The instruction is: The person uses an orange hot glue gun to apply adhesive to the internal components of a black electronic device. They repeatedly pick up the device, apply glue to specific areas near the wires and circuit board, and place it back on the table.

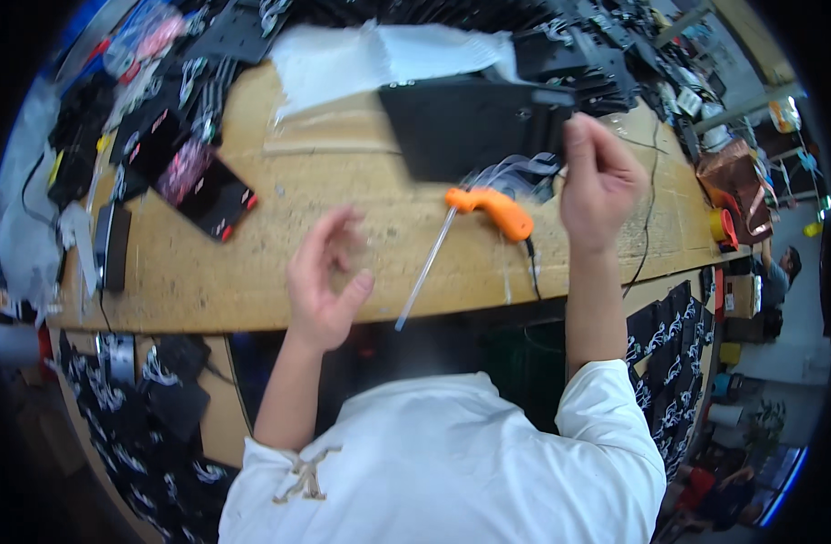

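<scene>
My right hand [602, 186] is closed, its fingertips at the right edge of a flat black panel [474, 127] that it appears to grip. The panel's left side is smeared by motion. Thin pale wires [519, 170] show at the panel's near edge. My left hand [329, 281] is held open above the table's front part, fingers apart and slightly blurred, with nothing in it. Between the two hands lies an orange hot glue gun [499, 210]. A clear glue stick [424, 269] extends from it past the table's front edge, and a black cord [533, 263] leads off its handle.
A phone with a lit screen [198, 186] lies at the left of the wooden table [388, 213]. White packing sheets [388, 59] and stacked black panels [606, 68] fill the back. More wired black parts stand on boards below the table [665, 363]. An orange-yellow tape roll [724, 227] sits far right.
</scene>
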Available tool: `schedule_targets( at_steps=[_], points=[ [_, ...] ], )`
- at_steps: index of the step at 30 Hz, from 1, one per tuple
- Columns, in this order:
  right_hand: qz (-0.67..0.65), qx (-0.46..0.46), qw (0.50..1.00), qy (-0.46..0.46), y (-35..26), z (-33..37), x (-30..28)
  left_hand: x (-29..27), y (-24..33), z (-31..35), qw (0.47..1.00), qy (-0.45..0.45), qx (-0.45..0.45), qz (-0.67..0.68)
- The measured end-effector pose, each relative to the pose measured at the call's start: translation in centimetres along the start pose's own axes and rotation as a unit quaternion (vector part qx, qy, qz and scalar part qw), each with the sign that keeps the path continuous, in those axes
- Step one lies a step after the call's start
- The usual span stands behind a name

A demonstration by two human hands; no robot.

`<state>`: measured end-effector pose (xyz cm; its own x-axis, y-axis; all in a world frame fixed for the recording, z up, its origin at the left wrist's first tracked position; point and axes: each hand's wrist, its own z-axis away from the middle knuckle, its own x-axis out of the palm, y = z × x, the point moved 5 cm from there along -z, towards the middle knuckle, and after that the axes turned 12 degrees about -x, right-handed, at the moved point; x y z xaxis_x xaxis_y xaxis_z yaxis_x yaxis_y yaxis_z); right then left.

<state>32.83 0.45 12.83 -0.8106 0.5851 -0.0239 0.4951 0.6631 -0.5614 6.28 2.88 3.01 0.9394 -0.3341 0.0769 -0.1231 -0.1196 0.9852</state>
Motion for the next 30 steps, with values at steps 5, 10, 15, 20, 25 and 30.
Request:
schedule_targets(
  at_steps=[5, 10, 15, 20, 25, 30],
  points=[
    [0.006, 0.174, 0.942, -0.288, -1.8, 5.8, 5.3, -1.1, -0.2, 1.6, 0.996, 0.006, -0.017, 0.084],
    [0.356, -0.069, 0.839, -0.405, -1.1, 6.9, 3.2, -3.5, 0.1, 2.2, 0.977, 0.198, 0.047, -0.063],
    [0.436, 0.007, 0.792, -0.427, 1.3, 8.4, 2.2, -3.9, 0.0, 2.0, 0.941, 0.275, 0.080, -0.179],
    [0.438, 0.085, 0.780, -0.439, 2.3, 7.6, 1.9, -4.6, -0.8, 2.5, 0.943, 0.283, 0.073, -0.160],
    [-0.069, 0.342, 0.923, -0.160, -1.0, 10.0, 1.1, -4.4, -0.2, 2.1, 0.941, 0.266, 0.089, -0.187],
    [0.157, 0.293, 0.921, -0.204, -0.8, 10.7, 1.8, -4.8, -0.8, 2.0, 0.953, 0.254, 0.075, -0.150]
  ],
)
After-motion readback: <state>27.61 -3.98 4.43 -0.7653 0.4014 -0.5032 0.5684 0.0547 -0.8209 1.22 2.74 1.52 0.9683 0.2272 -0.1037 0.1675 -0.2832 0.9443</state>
